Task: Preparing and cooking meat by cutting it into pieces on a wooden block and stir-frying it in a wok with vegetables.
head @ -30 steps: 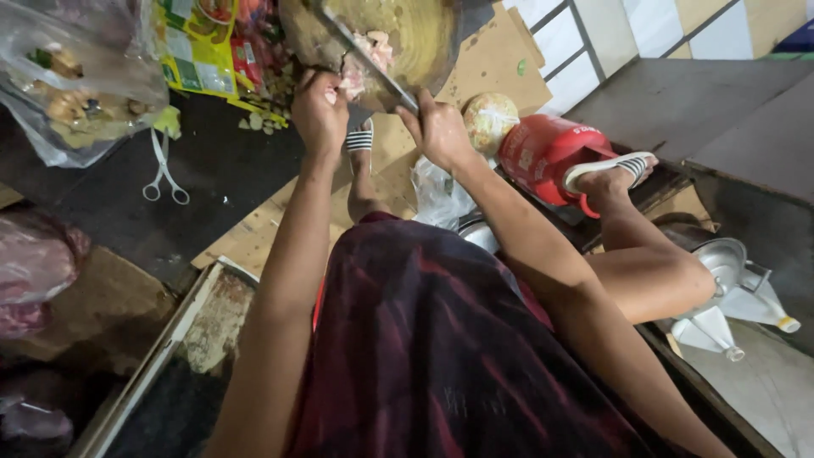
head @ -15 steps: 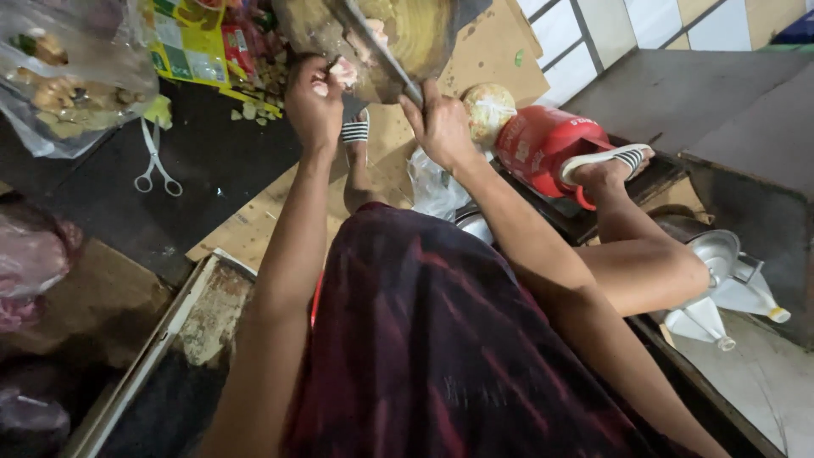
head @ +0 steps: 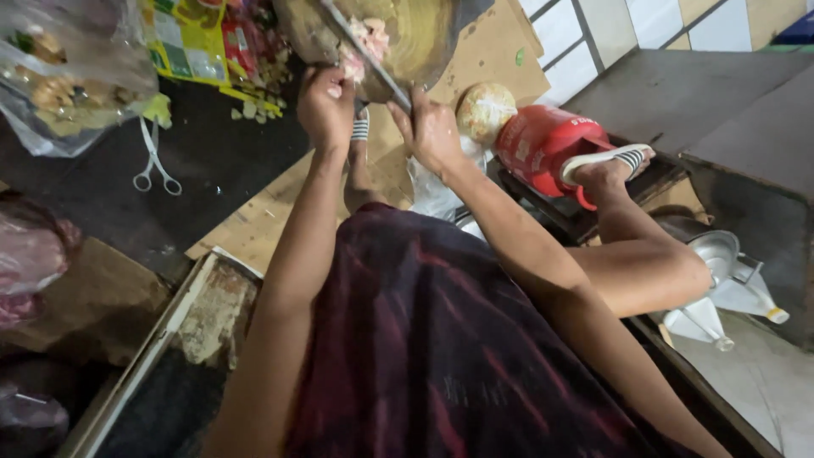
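My right hand (head: pixel 431 131) grips the handle of a large cleaver (head: pixel 366 58), whose blade lies across a round wooden chopping block (head: pixel 420 38). Pale pink chopped meat (head: pixel 371 36) sits on the block beside the blade. My left hand (head: pixel 326 103) is closed at the block's near edge, fingers pinching a bit of the meat by the blade. My lap in dark red patterned cloth fills the lower middle of the view. My sandalled feet show below the block and at the right.
Cardboard (head: pixel 475 68) lies under the block. White scissors (head: pixel 153 161) lie on the dark floor at left, near a clear bag of food (head: pixel 68 76) and colourful packets (head: pixel 195 42). A red canister (head: pixel 543 144) and a bagged round item (head: pixel 485 110) sit right. Metal funnel and dish (head: pixel 721 254) are far right.
The view has shifted slightly, with the block and hands a little lower in frame. The cleaver blade stays across the block; my left hand has moved closer to the meat by the blade.
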